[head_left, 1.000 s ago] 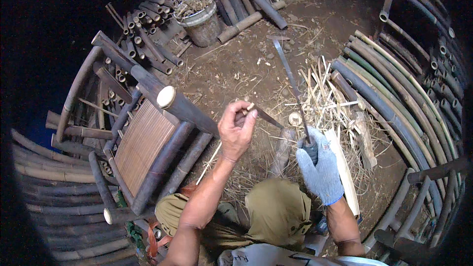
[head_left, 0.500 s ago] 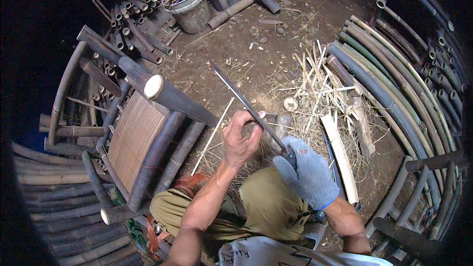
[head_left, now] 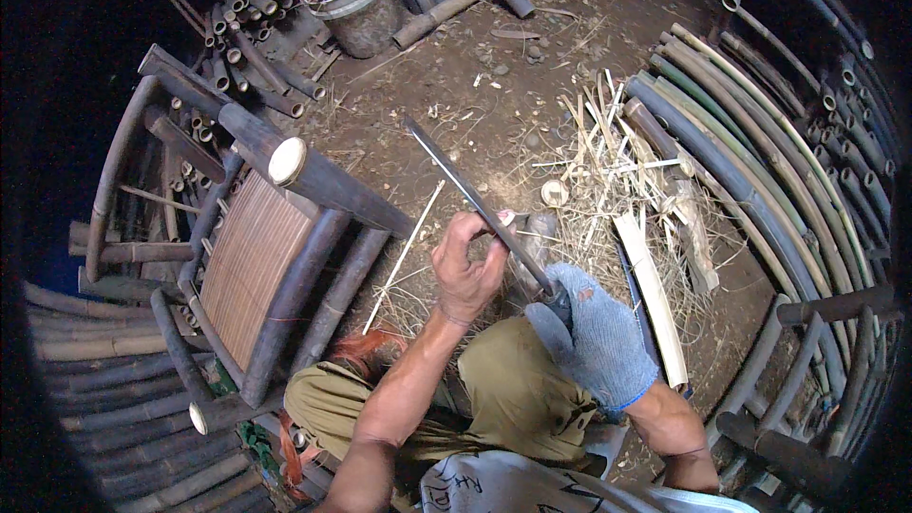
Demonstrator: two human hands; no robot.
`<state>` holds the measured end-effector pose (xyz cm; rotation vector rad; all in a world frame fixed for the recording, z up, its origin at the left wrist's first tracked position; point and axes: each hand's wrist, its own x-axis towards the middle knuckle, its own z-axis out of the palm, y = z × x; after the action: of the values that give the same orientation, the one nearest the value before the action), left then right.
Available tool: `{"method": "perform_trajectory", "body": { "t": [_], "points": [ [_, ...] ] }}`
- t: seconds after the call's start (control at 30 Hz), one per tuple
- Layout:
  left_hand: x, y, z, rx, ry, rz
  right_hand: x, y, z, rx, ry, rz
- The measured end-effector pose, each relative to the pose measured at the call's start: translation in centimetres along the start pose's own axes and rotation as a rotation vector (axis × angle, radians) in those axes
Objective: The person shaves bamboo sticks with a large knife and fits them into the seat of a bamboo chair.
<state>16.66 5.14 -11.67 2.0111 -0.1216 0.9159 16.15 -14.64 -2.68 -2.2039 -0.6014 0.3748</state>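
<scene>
My right hand (head_left: 600, 337), in a blue-grey knitted glove, is closed around the dark handle of a long-bladed knife (head_left: 463, 190). The blade slants up and to the left, away from me. My bare left hand (head_left: 465, 271) is just left of the blade with its fingers curled in. Past the blade, at those fingertips, a small pale piece (head_left: 507, 218) that looks like bamboo sticks out; most of it is hidden. Both hands are above my knees, in olive trousers.
A dark bamboo chair (head_left: 261, 271) with a slatted panel stands at left. Right of my hands lie a heap of shavings (head_left: 608, 190) and a split pale bamboo strip (head_left: 653, 299). Long bamboo poles (head_left: 760, 161) line the right side. A bucket of scraps (head_left: 361, 24) stands at the back.
The whole view has shifted slightly, with the surroundings moving a little left and up. Both hands and the knife hold nearly the same pose.
</scene>
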Motion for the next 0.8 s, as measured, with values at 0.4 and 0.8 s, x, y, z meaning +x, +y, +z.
{"method": "perform_trajectory", "body": {
  "t": [0.4,0.8],
  "points": [
    [1.0,0.4,0.9,-0.01,0.008,-0.002,0.5,-0.1,-0.5,-0.038,-0.002,0.074],
    [17.1,15.3,-5.0,0.202,-0.053,0.241,2.7,-1.2,-2.2,-0.103,0.049,0.064]
  ]
}}
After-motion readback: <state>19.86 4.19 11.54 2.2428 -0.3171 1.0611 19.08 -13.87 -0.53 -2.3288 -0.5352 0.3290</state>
